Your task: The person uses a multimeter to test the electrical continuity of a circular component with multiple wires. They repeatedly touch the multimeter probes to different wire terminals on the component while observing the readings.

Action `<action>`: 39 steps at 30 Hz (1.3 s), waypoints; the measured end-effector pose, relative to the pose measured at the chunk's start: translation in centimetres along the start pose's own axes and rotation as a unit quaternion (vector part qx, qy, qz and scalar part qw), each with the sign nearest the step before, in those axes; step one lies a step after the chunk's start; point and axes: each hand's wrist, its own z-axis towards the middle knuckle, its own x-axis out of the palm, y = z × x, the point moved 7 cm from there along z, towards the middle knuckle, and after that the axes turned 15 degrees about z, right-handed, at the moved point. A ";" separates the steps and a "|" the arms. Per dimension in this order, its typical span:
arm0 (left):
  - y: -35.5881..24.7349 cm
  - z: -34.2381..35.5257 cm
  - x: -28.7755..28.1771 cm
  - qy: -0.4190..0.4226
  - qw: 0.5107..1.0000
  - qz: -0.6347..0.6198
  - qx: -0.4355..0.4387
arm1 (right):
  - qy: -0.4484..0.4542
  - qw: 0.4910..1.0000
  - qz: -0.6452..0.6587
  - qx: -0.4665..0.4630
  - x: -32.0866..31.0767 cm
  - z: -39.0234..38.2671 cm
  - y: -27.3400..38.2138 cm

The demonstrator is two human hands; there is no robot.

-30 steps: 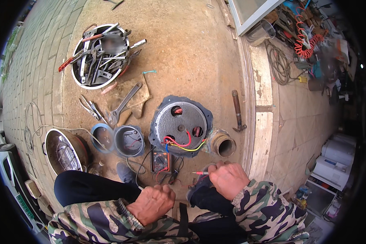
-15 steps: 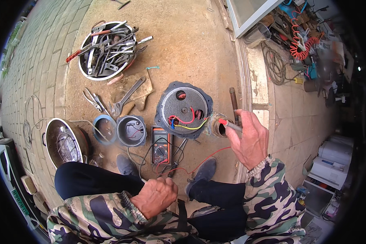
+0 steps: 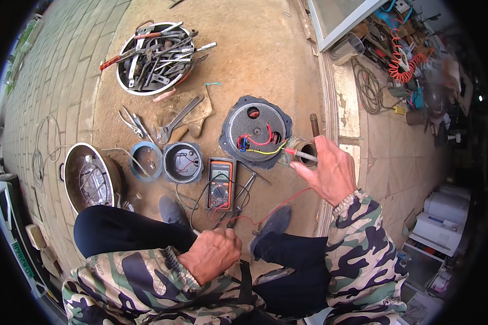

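My right hand (image 3: 333,169) pinches a test probe (image 3: 305,156) with a red end and a grey body. The probe's red end points left, close to the yellow wire (image 3: 265,151) on the round grey motor housing (image 3: 257,116); contact cannot be made out. Red and blue wires also come out of its holes. My left hand (image 3: 214,253) is closed above my lap, with a slim pale end poking out beside it; what it holds is mostly hidden. Between my shoes lies an orange-and-grey multimeter (image 3: 220,184), its red lead running toward my right hand and a black lead looping toward my left.
Left of the multimeter are a grey round cover (image 3: 183,162), a blue ring (image 3: 145,161) and a metal pot (image 3: 91,179). Farther off lie an adjustable wrench (image 3: 181,118), pliers (image 3: 135,123) and a tool-filled basin (image 3: 154,59). A door frame (image 3: 346,24) stands at the right.
My right hand has turned the probe, bringing its red end left toward the yellow wire. The view has shifted slightly, so the floor items sit farther right. My left hand stays closed.
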 end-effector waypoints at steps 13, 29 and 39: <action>0.0 -0.3 -0.4 0.004 1.000 -0.022 -0.014 | 0.013 0.999 -0.036 0.035 0.5 -1.7 0.3; -1.2 0.8 1.2 0.058 0.998 0.011 0.000 | 0.066 0.993 0.049 0.087 4.6 -12.1 5.3; -1.5 1.3 1.7 0.090 0.996 0.023 0.012 | 0.140 0.986 0.066 0.055 3.1 -11.8 5.7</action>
